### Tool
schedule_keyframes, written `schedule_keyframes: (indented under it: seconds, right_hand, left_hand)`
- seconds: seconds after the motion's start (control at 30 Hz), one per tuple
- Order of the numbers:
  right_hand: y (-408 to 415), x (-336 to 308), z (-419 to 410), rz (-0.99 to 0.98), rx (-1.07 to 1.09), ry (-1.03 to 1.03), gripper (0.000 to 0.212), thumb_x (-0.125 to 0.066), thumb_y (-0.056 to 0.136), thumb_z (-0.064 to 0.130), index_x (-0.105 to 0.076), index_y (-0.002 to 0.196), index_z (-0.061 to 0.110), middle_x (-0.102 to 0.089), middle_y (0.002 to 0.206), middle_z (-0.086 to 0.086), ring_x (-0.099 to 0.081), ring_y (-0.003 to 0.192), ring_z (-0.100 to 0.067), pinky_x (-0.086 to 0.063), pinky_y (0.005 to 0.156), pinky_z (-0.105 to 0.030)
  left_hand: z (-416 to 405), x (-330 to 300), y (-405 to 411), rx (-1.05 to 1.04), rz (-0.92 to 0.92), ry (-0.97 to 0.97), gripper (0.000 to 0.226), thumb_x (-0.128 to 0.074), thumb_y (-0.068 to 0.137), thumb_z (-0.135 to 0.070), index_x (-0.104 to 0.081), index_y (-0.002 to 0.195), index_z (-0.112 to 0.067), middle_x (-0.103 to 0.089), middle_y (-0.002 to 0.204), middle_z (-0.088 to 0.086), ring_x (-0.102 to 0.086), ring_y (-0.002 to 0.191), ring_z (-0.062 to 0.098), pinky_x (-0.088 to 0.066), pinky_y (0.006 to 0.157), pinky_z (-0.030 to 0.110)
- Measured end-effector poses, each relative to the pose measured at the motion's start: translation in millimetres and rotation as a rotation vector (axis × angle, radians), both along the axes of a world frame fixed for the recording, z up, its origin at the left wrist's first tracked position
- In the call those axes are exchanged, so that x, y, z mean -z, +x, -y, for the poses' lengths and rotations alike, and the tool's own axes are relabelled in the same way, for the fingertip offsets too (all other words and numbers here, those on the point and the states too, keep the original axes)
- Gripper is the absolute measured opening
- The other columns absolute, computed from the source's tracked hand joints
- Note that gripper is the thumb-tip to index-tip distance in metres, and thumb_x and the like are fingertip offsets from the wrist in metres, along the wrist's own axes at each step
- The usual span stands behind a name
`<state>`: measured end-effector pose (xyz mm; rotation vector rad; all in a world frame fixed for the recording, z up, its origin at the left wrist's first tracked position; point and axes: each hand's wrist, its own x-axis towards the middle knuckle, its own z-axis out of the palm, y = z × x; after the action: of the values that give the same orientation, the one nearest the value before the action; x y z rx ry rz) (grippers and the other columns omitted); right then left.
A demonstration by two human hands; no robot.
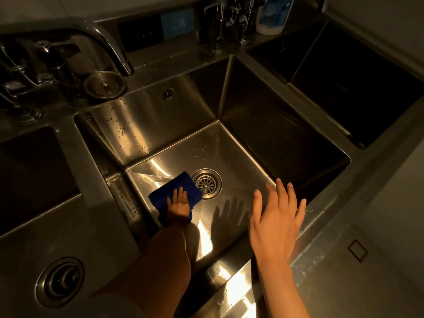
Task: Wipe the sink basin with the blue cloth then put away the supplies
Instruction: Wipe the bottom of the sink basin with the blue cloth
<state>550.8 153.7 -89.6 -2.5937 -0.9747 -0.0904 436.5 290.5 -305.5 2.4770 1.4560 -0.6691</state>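
Observation:
A deep steel sink basin (pixel 241 143) fills the middle of the view, with a round drain (pixel 206 183) in its floor. A folded blue cloth (pixel 169 189) lies on the basin floor just left of the drain. My left hand (pixel 180 203) presses flat on the cloth with straight fingers, my forearm reaching down into the basin. My right hand (pixel 275 219) hovers open above the basin's front right corner, fingers spread, holding nothing; its shadow falls on the floor.
A curved faucet (pixel 107 42) arches over the back left, a loose drain stopper (pixel 105 84) on the ledge below it. A white and blue cleaner bottle (pixel 273 14) and chrome dispensers (pixel 220 26) stand at the back. Side basins flank left and right.

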Motion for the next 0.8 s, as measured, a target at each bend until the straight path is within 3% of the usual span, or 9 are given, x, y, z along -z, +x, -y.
schedule_keyframes:
  seconds: [0.1, 0.23, 0.4, 0.47, 0.5, 0.57, 0.63, 0.7, 0.8]
  right_hand:
    - [-0.2, -0.1, 0.0, 0.000, -0.004, -0.003, 0.049, -0.029, 0.093, 0.040, -0.056, 0.121, 0.009, -0.047, 0.137, -0.012, -0.028, 0.135, -0.025, -0.006, 0.114, -0.044]
    - [-0.1, -0.5, 0.2, -0.006, -0.009, 0.002, 0.050, -0.029, 0.093, 0.040, -0.056, 0.121, 0.009, -0.048, 0.136, -0.012, -0.029, 0.135, -0.025, -0.006, 0.113, -0.044]
    - [-1.1, -1.1, 0.6, -0.008, -0.010, 0.002, 0.048, -0.031, 0.092, 0.039, -0.058, 0.119, 0.008, -0.048, 0.135, -0.012, -0.030, 0.134, -0.026, -0.007, 0.113, -0.045]
    - [-0.9, -1.6, 0.2, -0.005, -0.007, -0.001, 0.048, -0.031, 0.093, 0.038, -0.058, 0.119, 0.008, -0.049, 0.135, -0.013, -0.031, 0.134, -0.026, -0.008, 0.113, -0.045]
    - [-0.9, -1.6, -0.1, -0.004, -0.005, -0.005, 0.048, -0.031, 0.093, 0.039, -0.057, 0.119, 0.008, -0.049, 0.135, -0.013, -0.031, 0.134, -0.026, -0.007, 0.113, -0.045]
    - [-0.7, -0.7, -0.4, -0.001, -0.003, -0.010, 0.049, -0.030, 0.093, 0.039, -0.057, 0.120, 0.009, -0.049, 0.135, -0.012, -0.030, 0.134, -0.026, -0.006, 0.113, -0.044]
    - [0.3, 0.1, -0.7, -0.003, -0.001, -0.014, 0.050, -0.029, 0.093, 0.040, -0.057, 0.120, 0.010, -0.049, 0.135, -0.011, -0.029, 0.135, -0.025, -0.005, 0.113, -0.042]
    - [0.4, 0.6, -0.6, -0.002, -0.001, -0.015, 0.050, -0.029, 0.093, 0.040, -0.057, 0.120, 0.010, -0.048, 0.135, -0.011, -0.029, 0.135, -0.025, -0.005, 0.113, -0.042]
    - [0.0, 0.3, -0.3, -0.007, -0.004, -0.008, 0.049, -0.030, 0.093, 0.040, -0.057, 0.120, 0.009, -0.048, 0.135, -0.011, -0.029, 0.135, -0.025, -0.005, 0.113, -0.043]
  left_hand:
    - [0.6, -11.5, -0.1, 0.061, 0.031, 0.075, 0.063, -0.089, 0.059, -0.021, -0.067, 0.110, 0.009, -0.064, 0.118, 0.027, -0.065, 0.110, 0.029, -0.056, 0.082, 0.038]
    - [-18.8, -3.4, 3.1, -0.038, -0.001, -0.084, 0.060, -0.033, 0.103, -0.020, -0.002, 0.151, 0.000, 0.003, 0.158, 0.021, -0.002, 0.148, 0.031, -0.014, 0.119, 0.044]
    - [-8.6, -6.3, 1.2, -0.019, -0.104, -0.084, 0.054, -0.024, 0.105, -0.013, 0.002, 0.151, 0.000, 0.007, 0.159, 0.017, 0.003, 0.148, 0.031, -0.007, 0.119, 0.045]
    - [2.3, -6.1, -2.2, -0.027, 0.011, -0.012, 0.053, -0.035, 0.102, -0.009, -0.014, 0.147, 0.008, -0.011, 0.156, 0.025, -0.014, 0.146, 0.032, -0.017, 0.118, 0.046]
    - [5.1, -9.8, -3.6, 0.002, 0.074, 0.042, 0.055, -0.060, 0.091, -0.010, -0.039, 0.137, 0.013, -0.037, 0.146, 0.029, -0.038, 0.137, 0.031, -0.034, 0.110, 0.045]
    - [2.9, -15.1, -4.3, 0.026, 0.058, 0.074, 0.056, -0.095, 0.045, -0.015, -0.075, 0.093, 0.005, -0.072, 0.103, 0.020, -0.071, 0.097, 0.025, -0.059, 0.075, 0.039]
    - [-8.9, -16.5, -3.7, 0.034, 0.015, -0.025, 0.061, -0.086, 0.063, -0.010, -0.062, 0.113, 0.016, -0.060, 0.121, 0.031, -0.063, 0.114, 0.028, -0.054, 0.089, 0.040]
    - [-26.4, 0.4, -1.3, 0.030, 0.003, -0.028, 0.058, -0.042, 0.100, -0.012, -0.015, 0.148, 0.007, -0.011, 0.157, 0.024, -0.016, 0.146, 0.030, -0.022, 0.117, 0.044]
    - [-53.2, 4.4, -1.1, 0.073, -0.088, -0.121, 0.058, -0.030, 0.104, -0.018, 0.000, 0.152, -0.005, 0.007, 0.160, 0.013, 0.002, 0.148, 0.029, -0.010, 0.120, 0.044]
